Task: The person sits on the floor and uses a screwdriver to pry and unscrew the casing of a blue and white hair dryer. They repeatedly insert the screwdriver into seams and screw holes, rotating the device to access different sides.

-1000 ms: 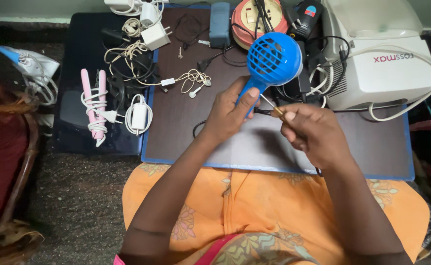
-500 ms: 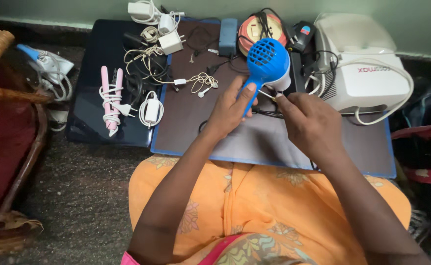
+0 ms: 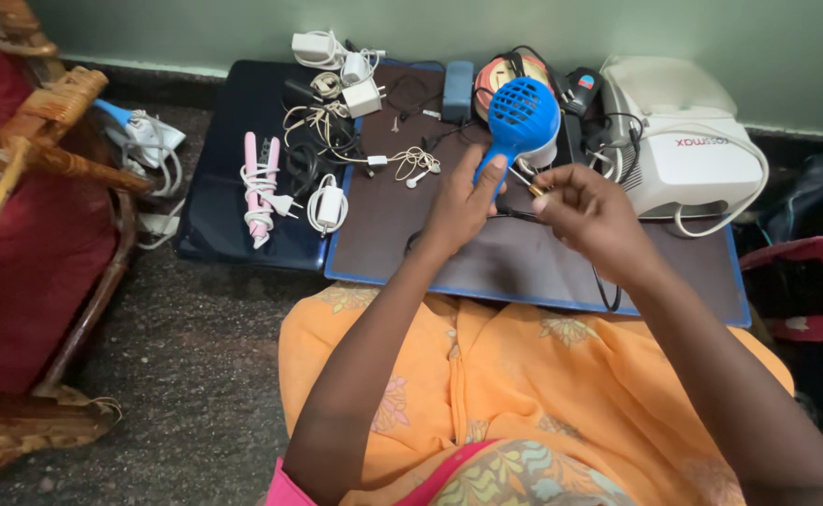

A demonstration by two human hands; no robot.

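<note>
Your left hand grips the blue hair dryer by its handle, raised above the brown mat. Your right hand pinches a small brass-coloured tool beside the handle. White earphones, a pink hair straightener and a white nebuliser lie around.

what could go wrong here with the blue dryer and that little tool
1. The left hand grips only the blue hair dryer's handle while the right hand works a small brass-tipped tool near it; the tip might slip toward the left thumb.
2. A black cord trails under the right wrist, so a tug could snag it.
3. Loose earphones lie close below and could catch.
</note>
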